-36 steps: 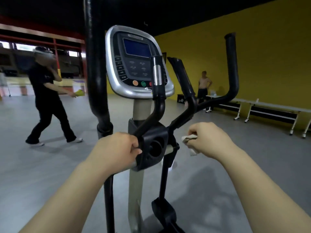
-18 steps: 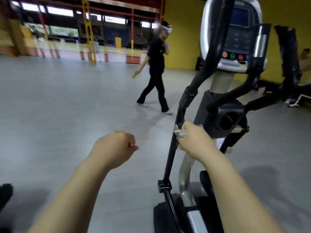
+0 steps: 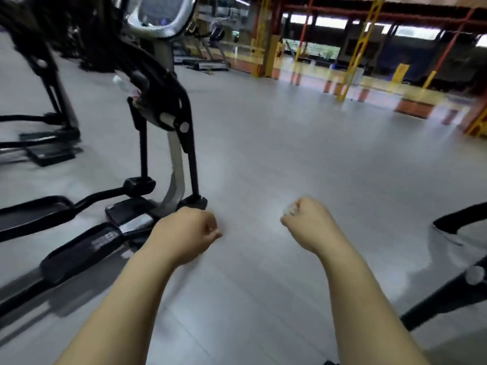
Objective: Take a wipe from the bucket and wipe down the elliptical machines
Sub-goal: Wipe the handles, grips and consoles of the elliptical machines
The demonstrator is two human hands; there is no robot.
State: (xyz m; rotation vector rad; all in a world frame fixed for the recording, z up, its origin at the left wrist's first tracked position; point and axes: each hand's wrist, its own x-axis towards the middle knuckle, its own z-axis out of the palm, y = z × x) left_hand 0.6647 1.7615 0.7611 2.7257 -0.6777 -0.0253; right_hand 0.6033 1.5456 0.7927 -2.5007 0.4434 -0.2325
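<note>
While Both Fists Hang Over the Floor, the Wipe Sits in the Right Hand

Although the head view is smeared by blur, the main facts read clearly. The left hand [image 3: 188, 233] sits low and just left of centre, its fingers curled into a fist with nothing in it, thumb tip pointing toward the right of the frame. The right hand [image 3: 307, 222] is at about the same height, right of centre, and is also balled up. A small crumpled white wipe [image 3: 290, 209] shows at its upper left edge, pinched inside the curled fingers; most of the wipe is hidden in the fist. Both forearms run up from the bottom edge, and the two hands are apart over bare grey floor [image 3: 290, 140], touching no machine.

Left of the hands stands an elliptical machine [image 3: 168, 101], black-framed with a pale centre post, its silver-rimmed console [image 3: 160, 19] cut off by the top edge. One black pedal [image 3: 81, 248] lies in the lower left, near the left forearm. A second elliptical [image 3: 50, 75] stands further back in the upper left. Part of another black frame [image 3: 448, 299] enters from the lower right edge, beside the right forearm. Yellow posts [image 3: 353, 48] and red columns line the far side along the top of the frame.
</note>
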